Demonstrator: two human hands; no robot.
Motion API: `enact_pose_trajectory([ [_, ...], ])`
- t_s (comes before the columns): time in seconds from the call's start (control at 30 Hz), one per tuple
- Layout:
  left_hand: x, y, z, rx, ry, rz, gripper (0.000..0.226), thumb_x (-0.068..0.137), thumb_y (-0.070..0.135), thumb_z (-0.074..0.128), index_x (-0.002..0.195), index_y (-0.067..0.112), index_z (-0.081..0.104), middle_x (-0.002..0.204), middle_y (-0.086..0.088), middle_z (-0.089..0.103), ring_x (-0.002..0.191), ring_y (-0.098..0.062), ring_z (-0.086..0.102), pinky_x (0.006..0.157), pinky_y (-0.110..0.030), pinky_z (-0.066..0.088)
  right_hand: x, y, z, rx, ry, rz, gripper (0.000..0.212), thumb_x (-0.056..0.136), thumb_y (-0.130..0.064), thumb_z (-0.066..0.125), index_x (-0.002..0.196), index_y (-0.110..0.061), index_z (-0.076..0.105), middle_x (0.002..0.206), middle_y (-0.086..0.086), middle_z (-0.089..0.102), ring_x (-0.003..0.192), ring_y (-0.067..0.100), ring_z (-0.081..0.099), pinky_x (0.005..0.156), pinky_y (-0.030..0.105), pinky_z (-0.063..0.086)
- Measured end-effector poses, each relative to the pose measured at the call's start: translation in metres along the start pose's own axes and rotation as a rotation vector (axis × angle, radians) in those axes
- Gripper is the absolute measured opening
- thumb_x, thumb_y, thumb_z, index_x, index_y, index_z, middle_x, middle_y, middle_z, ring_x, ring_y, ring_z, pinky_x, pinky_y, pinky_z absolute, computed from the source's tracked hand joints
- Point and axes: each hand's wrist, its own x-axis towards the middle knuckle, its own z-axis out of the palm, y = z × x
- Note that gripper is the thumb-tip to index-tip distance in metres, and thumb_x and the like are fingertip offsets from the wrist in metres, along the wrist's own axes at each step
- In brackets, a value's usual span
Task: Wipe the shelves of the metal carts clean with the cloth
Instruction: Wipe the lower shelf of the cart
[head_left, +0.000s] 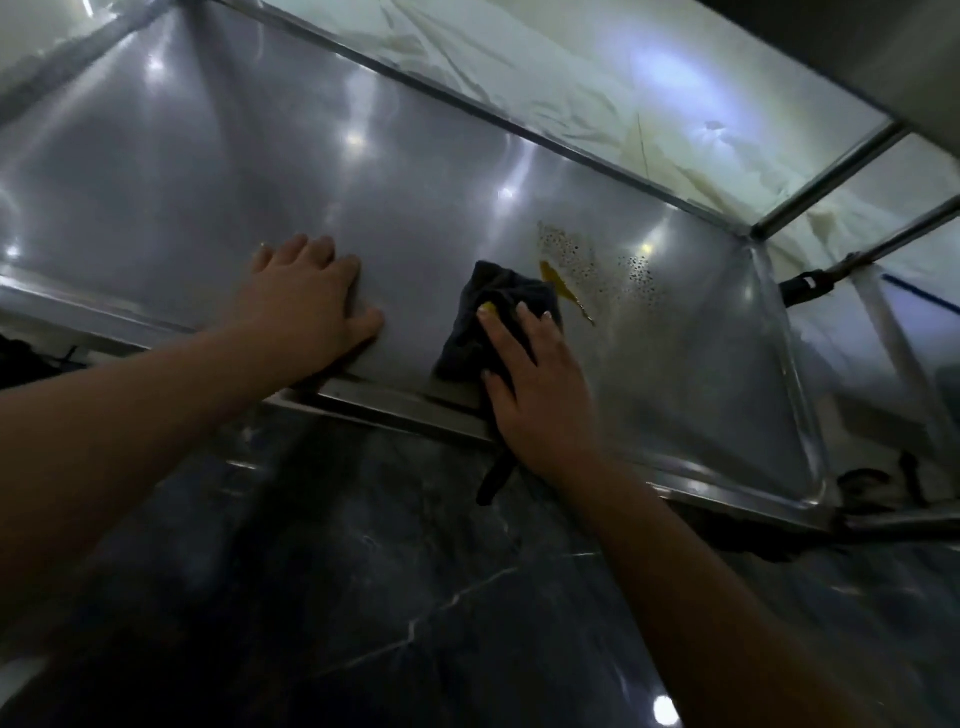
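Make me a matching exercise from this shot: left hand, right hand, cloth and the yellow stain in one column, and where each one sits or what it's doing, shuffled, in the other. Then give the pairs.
Things:
1. left hand
2. right hand
3. cloth
4. yellow stain

States:
A. dark, bunched on the shelf under a palm
B. flat on bare metal, holding nothing
C. just beyond the cloth, not yet covered
D. presses the cloth down, fingers straight

Pairs: 1-B, 2-D, 3-A, 4-C
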Motion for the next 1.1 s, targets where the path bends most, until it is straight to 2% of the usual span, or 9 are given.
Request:
enact_pose_trajectory([
  [0.1, 0.003, 0.029, 0.007, 0.02, -0.028, 0.047, 0.058, 0.089, 0.053, 0.037, 0.126, 0.01, 0.051, 0.136, -0.013, 0.047, 0.128, -0.031, 0.039, 0.107, -0.051, 0.028, 0.0, 0.003, 0.0, 0.01, -0.002, -0.022, 0.058, 0.099, -0.04, 0.04, 0.151, -0.038, 0.013, 0.161, 0.004, 0.009, 0.147, 0.026, 0.001, 0.117, 0.042, 0.005],
  [0.2, -0.002, 0.046, 0.022, -0.001, 0.011, 0.014, 0.056, 0.094, 0.044, 0.038, 0.136, 0.007, 0.041, 0.145, -0.016, 0.037, 0.138, -0.032, 0.028, 0.113, -0.051, 0.019, 0.012, 0.005, -0.001, 0.009, 0.009, -0.041, 0.056, 0.098, -0.04, 0.04, 0.15, -0.037, 0.018, 0.16, 0.006, 0.013, 0.147, 0.028, 0.005, 0.118, 0.042, 0.008],
  [0.27, -0.005, 0.043, 0.026, -0.036, 0.069, 0.013, 0.052, 0.095, 0.041, 0.042, 0.134, 0.007, 0.044, 0.146, -0.017, 0.039, 0.138, -0.033, 0.03, 0.113, -0.051, 0.019, 0.029, 0.006, -0.001, -0.007, 0.007, -0.043, 0.055, 0.099, -0.038, 0.042, 0.15, -0.035, 0.022, 0.159, 0.008, 0.016, 0.146, 0.03, 0.007, 0.118, 0.042, 0.008],
  [0.37, -0.005, 0.038, 0.025, -0.046, 0.079, 0.031, 0.049, 0.094, 0.04, 0.044, 0.133, 0.009, 0.047, 0.144, -0.016, 0.042, 0.137, -0.034, 0.033, 0.113, -0.051, 0.022, 0.072, 0.004, 0.0, -0.005, -0.02, 0.0, 0.056, 0.098, -0.039, 0.043, 0.15, -0.035, 0.022, 0.159, 0.009, 0.014, 0.146, 0.031, 0.005, 0.119, 0.045, 0.007],
  [0.5, -0.006, 0.04, 0.025, -0.063, 0.059, 0.006, 0.055, 0.094, 0.043, 0.037, 0.138, 0.01, 0.044, 0.148, -0.015, 0.038, 0.139, -0.031, 0.028, 0.115, -0.049, 0.017, 0.124, 0.01, 0.003, 0.013, -0.031, 0.05, 0.057, 0.098, -0.042, 0.041, 0.15, -0.037, 0.018, 0.16, 0.008, 0.011, 0.147, 0.031, 0.003, 0.119, 0.045, 0.004],
  [0.7, -0.006, 0.036, 0.023, -0.088, 0.048, 0.025, 0.054, 0.096, 0.043, 0.036, 0.139, 0.012, 0.042, 0.15, -0.014, 0.035, 0.141, -0.03, 0.026, 0.116, -0.048, 0.013, 0.156, 0.054, -0.008, -0.051, -0.045, 0.153, 0.057, 0.098, -0.042, 0.038, 0.151, -0.036, 0.015, 0.16, 0.008, 0.009, 0.147, 0.031, 0.005, 0.118, 0.049, 0.01],
  [0.87, -0.008, 0.041, 0.024, -0.074, 0.051, -0.007, 0.061, 0.092, 0.048, 0.027, 0.138, 0.011, 0.043, 0.148, -0.015, 0.038, 0.139, -0.031, 0.027, 0.116, -0.049, 0.015, 0.129, 0.083, -0.021, -0.015, 0.008, 0.322, 0.057, 0.099, -0.035, 0.041, 0.151, -0.032, 0.02, 0.159, 0.011, 0.013, 0.146, 0.031, 0.008, 0.119, 0.046, 0.009],
  [1.0, -0.007, 0.044, 0.021, -0.071, 0.056, -0.015, 0.072, 0.091, 0.056, 0.014, 0.138, 0.012, 0.045, 0.148, -0.014, 0.039, 0.139, -0.03, 0.029, 0.115, -0.049, 0.016, 0.056, 0.065, -0.017, -0.055, 0.113, 0.223, 0.058, 0.097, -0.027, 0.047, 0.151, -0.025, 0.026, 0.156, 0.015, 0.021, 0.145, 0.032, 0.015, 0.118, 0.046, 0.013],
  [1.1, -0.008, 0.045, 0.018, -0.039, 0.064, 0.003, 0.08, 0.087, 0.059, 0.007, 0.135, 0.011, 0.049, 0.144, -0.015, 0.043, 0.134, -0.032, 0.036, 0.112, -0.048, 0.02, 0.003, 0.046, -0.01, -0.039, 0.062, 0.129, 0.059, 0.097, -0.031, 0.046, 0.151, -0.03, 0.021, 0.159, 0.009, 0.016, 0.146, 0.03, 0.01, 0.118, 0.048, 0.013],
])
